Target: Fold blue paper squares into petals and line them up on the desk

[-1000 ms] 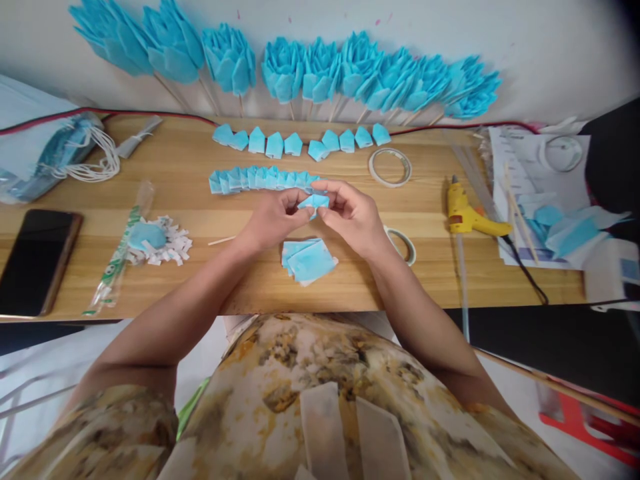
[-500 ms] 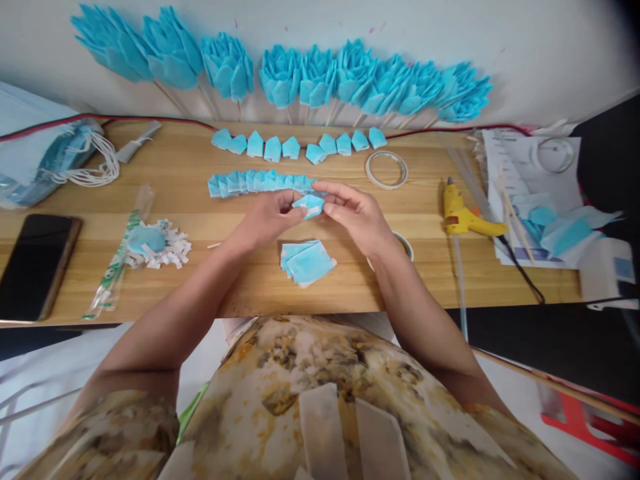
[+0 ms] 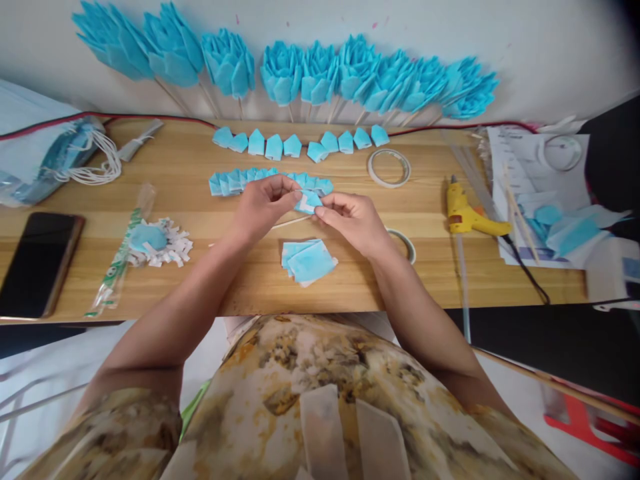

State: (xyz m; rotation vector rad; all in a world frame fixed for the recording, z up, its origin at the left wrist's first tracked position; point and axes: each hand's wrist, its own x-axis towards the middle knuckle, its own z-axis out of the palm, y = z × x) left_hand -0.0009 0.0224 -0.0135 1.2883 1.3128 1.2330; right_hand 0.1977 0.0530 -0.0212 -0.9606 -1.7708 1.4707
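Between my two hands is a small folded blue petal [image 3: 309, 201] with a white strip on its face. My left hand [image 3: 266, 205] pinches its left edge between thumb and fingers. At its lower right edge, the thumb and fingertips of my right hand [image 3: 349, 219] are closed on it. Just behind my hands runs a row of overlapping blue petals [image 3: 235, 181], partly covered by my left fingers. A thin wooden stick [image 3: 293, 221] lies below the held petal. Nearer to me is a small stack of blue fabric pieces [image 3: 310, 260].
Blue flowers on sticks [image 3: 283, 73] lean along the wall. Farther back lie separate folded petals [image 3: 293, 145] and a tape roll [image 3: 389, 167]. At right is a yellow glue gun [image 3: 465, 212] with its cord; at left, a phone [image 3: 37, 263] and a heap of white scraps [image 3: 175, 243].
The held petal has turned and tilted, and its white strip now faces another way. My left hand has risen slightly; my right fingers have drawn down from the petal row to the petal's lower edge.
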